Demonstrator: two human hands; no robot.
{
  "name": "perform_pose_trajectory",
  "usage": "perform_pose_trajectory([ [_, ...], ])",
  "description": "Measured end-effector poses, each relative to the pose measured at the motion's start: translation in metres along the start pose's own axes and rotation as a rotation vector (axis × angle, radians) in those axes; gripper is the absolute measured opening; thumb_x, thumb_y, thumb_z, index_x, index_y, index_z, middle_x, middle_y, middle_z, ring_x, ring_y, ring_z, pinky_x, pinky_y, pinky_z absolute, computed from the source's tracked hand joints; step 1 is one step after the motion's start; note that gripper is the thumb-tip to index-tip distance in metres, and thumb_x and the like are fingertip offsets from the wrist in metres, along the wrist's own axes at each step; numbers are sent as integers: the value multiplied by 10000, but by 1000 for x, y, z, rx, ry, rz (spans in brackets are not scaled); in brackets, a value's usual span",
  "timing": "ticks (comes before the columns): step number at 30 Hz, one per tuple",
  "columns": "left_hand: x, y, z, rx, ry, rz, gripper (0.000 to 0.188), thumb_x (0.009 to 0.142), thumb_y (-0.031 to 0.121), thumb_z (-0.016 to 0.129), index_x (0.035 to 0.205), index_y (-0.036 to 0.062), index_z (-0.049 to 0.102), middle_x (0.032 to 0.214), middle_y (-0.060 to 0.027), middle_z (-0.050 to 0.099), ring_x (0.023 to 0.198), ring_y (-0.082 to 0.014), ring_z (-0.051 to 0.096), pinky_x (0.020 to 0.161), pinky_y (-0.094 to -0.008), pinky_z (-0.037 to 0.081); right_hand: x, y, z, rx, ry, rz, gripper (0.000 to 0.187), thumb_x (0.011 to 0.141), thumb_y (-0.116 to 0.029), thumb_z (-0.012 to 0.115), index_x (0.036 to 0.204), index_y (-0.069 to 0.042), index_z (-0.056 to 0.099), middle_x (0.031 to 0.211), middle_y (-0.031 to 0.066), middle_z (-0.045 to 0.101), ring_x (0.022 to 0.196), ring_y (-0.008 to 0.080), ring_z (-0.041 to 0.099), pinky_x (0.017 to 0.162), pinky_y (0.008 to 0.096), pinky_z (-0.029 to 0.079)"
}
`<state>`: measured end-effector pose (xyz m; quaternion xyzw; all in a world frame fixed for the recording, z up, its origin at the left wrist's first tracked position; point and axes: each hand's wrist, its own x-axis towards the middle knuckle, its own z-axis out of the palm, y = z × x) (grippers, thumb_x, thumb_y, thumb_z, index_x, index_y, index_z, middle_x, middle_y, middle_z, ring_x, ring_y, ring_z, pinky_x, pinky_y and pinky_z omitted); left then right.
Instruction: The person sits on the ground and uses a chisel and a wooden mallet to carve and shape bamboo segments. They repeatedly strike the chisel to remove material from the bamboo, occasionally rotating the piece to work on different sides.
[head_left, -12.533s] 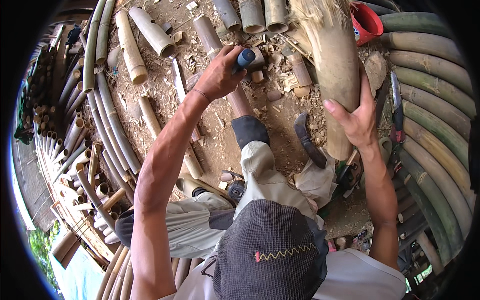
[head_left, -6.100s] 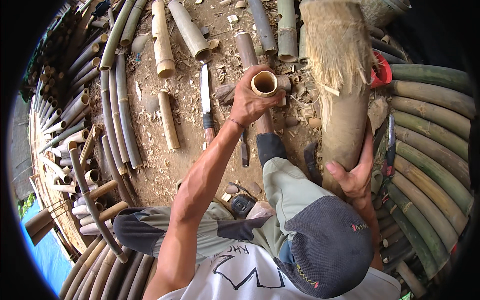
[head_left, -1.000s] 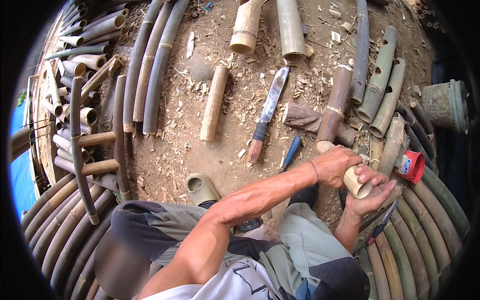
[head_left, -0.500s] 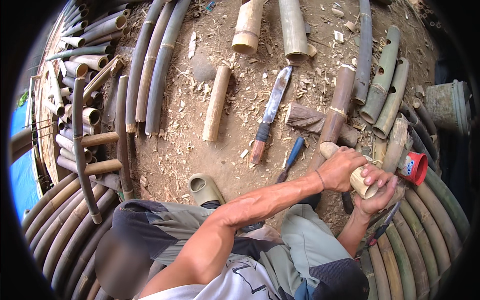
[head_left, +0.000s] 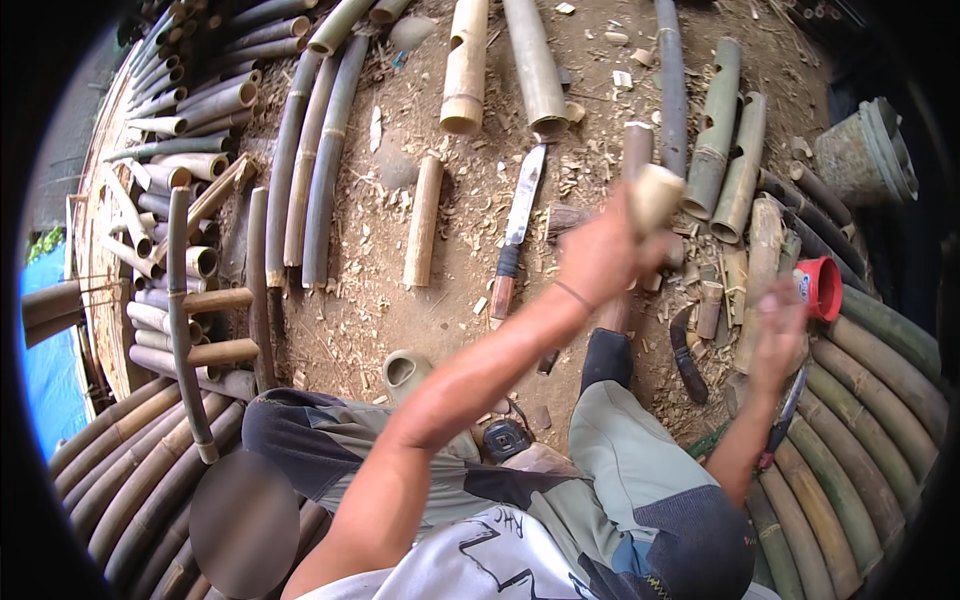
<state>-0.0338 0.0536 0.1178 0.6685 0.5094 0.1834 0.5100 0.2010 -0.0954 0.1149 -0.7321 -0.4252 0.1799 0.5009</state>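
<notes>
The bare dirt ground (head_left: 440,320), strewn with wood shavings, carries a long knife (head_left: 517,228) just left of the raised left hand (head_left: 600,255), a short bamboo section (head_left: 423,235) further left, and bamboo poles (head_left: 310,170) (long, greenish) beyond that.

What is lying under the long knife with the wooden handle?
Under the long knife with the wooden handle there is brown dirt ground strewn with pale bamboo shavings. The blade and handle cover whatever is directly beneath them.
</notes>
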Motion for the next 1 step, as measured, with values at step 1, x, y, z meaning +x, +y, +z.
perform_pose_trajectory([
  [1, 14, -43, -11, 23, 116, -9, 590, 901, 418, 704, 1306, 73, 450, 1133, -206, 656, 1018, -304, 666, 875, -398, 550, -34, 52, -3, -9, -68, 121, 449, 944, -196, 641, 1339, -27, 512, 1242, 124, 581, 1236, 218, 512, 1106, 424, 339],
])
